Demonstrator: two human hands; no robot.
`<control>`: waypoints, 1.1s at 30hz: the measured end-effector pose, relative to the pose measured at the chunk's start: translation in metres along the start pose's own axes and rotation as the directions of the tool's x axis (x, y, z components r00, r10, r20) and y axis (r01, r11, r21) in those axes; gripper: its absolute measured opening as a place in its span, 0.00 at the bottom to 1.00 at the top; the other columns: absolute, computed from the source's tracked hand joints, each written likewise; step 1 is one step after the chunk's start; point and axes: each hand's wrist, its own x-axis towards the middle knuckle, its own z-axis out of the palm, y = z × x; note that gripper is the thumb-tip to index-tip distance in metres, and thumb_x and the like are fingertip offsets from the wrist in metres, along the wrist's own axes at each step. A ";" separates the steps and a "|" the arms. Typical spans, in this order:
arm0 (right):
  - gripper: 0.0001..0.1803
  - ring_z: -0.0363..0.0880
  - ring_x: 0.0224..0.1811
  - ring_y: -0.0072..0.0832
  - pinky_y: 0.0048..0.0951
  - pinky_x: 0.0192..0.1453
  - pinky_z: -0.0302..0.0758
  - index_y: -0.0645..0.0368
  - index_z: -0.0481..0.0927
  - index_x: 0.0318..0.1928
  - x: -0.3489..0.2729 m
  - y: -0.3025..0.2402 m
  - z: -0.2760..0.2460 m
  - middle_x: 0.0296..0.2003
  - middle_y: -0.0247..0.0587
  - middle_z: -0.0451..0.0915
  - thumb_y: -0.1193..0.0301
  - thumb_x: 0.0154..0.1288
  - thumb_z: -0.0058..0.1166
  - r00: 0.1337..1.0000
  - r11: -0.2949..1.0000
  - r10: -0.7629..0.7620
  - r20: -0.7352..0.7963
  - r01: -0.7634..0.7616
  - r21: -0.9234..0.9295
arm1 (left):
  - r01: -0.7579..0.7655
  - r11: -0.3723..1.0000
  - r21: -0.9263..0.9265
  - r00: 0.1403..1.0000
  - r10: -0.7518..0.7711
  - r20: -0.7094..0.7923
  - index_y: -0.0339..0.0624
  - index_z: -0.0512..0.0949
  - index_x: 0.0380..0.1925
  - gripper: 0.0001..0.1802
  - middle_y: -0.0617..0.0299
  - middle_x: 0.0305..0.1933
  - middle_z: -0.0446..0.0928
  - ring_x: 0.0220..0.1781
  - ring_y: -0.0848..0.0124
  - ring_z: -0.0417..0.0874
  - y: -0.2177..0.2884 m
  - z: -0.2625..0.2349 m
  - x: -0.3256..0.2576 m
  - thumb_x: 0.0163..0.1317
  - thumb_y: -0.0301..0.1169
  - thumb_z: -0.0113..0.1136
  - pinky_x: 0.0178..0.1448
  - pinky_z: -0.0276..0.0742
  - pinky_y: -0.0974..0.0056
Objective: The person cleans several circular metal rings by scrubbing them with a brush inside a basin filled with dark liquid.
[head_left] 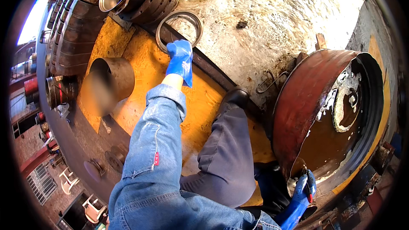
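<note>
Metal ring point(179, 29) lies flat at the far edge of the yellow platform point(140, 72), half over the dark rail point(213, 70) beside the pale concrete floor point(272, 12). My left hand point(180, 59), in a blue glove, reaches to its near rim; I cannot tell whether the fingers have closed on it. I judge a firm pinch on the rim, then a lift toward me, would serve best. My right hand point(304, 187) grips the lower lip of the rusty drum point(328, 110), fingers wrapped around a small tool. Stacked drums point(81, 21) crowd the ring's left; open room lies over the floor.
</note>
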 end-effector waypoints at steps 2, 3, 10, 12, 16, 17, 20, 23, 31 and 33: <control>0.22 0.86 0.50 0.30 0.32 0.56 0.82 0.68 0.82 0.61 0.002 0.011 -0.001 0.52 0.48 0.88 0.63 0.78 0.57 1.000 0.999 -0.027 0.010 0.027 -0.034 | 0.032 0.999 -0.033 0.999 -0.032 -0.004 0.58 0.90 0.51 0.13 0.65 0.55 0.90 0.59 0.63 0.90 -0.005 0.001 0.000 0.70 0.36 0.64 0.55 0.82 0.51; 0.22 0.85 0.49 0.30 0.32 0.56 0.82 0.68 0.82 0.61 0.002 0.011 0.000 0.51 0.48 0.88 0.63 0.78 0.57 0.999 0.998 -0.042 0.019 0.043 -0.047 | 0.041 0.999 -0.025 0.998 -0.042 -0.044 0.57 0.90 0.51 0.13 0.65 0.54 0.90 0.59 0.63 0.90 -0.010 0.006 -0.001 0.70 0.36 0.64 0.55 0.82 0.50; 0.20 0.86 0.50 0.31 0.34 0.58 0.82 0.67 0.82 0.61 -0.014 -0.025 0.010 0.50 0.48 0.88 0.65 0.79 0.57 0.999 0.999 0.015 -0.034 -0.016 -0.028 | -0.027 1.000 0.015 0.972 0.030 -0.235 0.58 0.91 0.47 0.10 0.65 0.51 0.90 0.55 0.63 0.91 -0.021 0.029 -0.006 0.70 0.35 0.64 0.50 0.83 0.45; 0.17 0.87 0.51 0.33 0.34 0.60 0.81 0.68 0.83 0.58 -0.011 -0.034 0.013 0.49 0.50 0.88 0.69 0.78 0.56 0.999 0.999 -0.037 -0.013 0.038 0.021 | -0.065 0.997 0.048 0.981 0.072 -0.183 0.58 0.91 0.43 0.09 0.66 0.47 0.91 0.51 0.64 0.92 -0.032 0.021 -0.027 0.68 0.34 0.65 0.46 0.85 0.47; 0.14 0.88 0.53 0.40 0.35 0.61 0.81 0.67 0.86 0.53 -0.008 -0.070 0.006 0.48 0.52 0.89 0.71 0.75 0.58 0.985 0.982 -0.144 -0.100 0.155 0.110 | -0.417 0.906 0.069 0.859 0.418 -0.297 0.46 0.89 0.45 0.10 0.57 0.49 0.89 0.52 0.62 0.89 -0.075 0.062 -0.059 0.70 0.33 0.61 0.57 0.86 0.57; 0.13 0.87 0.53 0.42 0.36 0.61 0.81 0.65 0.86 0.52 -0.009 -0.089 0.002 0.48 0.52 0.89 0.70 0.73 0.60 0.976 0.980 -0.175 -0.130 0.185 0.072 | -0.665 0.513 -0.542 0.716 0.234 -0.658 0.40 0.84 0.54 0.16 0.54 0.57 0.85 0.54 0.60 0.87 -0.108 0.094 -0.077 0.72 0.34 0.59 0.57 0.83 0.56; 0.15 0.86 0.55 0.46 0.42 0.62 0.81 0.56 0.88 0.50 -0.012 -0.079 -0.003 0.48 0.47 0.89 0.61 0.70 0.62 0.975 0.995 -0.103 -0.196 0.100 -0.026 | -0.006 0.176 -0.984 0.957 0.286 0.045 0.40 0.78 0.64 0.23 0.49 0.60 0.85 0.49 0.64 0.88 -0.103 0.019 -0.121 0.77 0.42 0.55 0.49 0.82 0.61; 0.17 0.87 0.54 0.48 0.45 0.60 0.82 0.46 0.90 0.50 -0.008 -0.067 -0.008 0.49 0.44 0.89 0.53 0.69 0.59 0.995 0.995 0.047 -0.092 -0.055 -0.086 | 0.041 0.084 -0.996 0.937 0.342 0.068 0.41 0.77 0.65 0.29 0.51 0.55 0.88 0.40 0.66 0.89 -0.094 -0.036 -0.151 0.80 0.53 0.51 0.41 0.80 0.63; 0.17 0.88 0.55 0.44 0.45 0.59 0.84 0.42 0.91 0.48 -0.021 -0.070 -0.009 0.50 0.41 0.90 0.54 0.68 0.54 0.995 0.999 0.000 -0.099 -0.005 -0.052 | -0.179 0.012 -0.984 0.743 0.658 -0.127 0.52 0.75 0.71 0.33 0.56 0.63 0.85 0.49 0.64 0.89 0.010 -0.222 -0.212 0.80 0.60 0.45 0.46 0.82 0.62; 0.18 0.87 0.57 0.44 0.44 0.59 0.85 0.42 0.90 0.49 -0.021 -0.063 -0.012 0.52 0.39 0.89 0.53 0.69 0.53 0.998 0.998 0.017 -0.062 -0.021 -0.061 | -0.345 0.004 -0.939 0.653 0.719 -0.236 0.48 0.74 0.71 0.27 0.56 0.62 0.86 0.51 0.65 0.89 0.072 -0.241 -0.295 0.81 0.48 0.49 0.53 0.80 0.64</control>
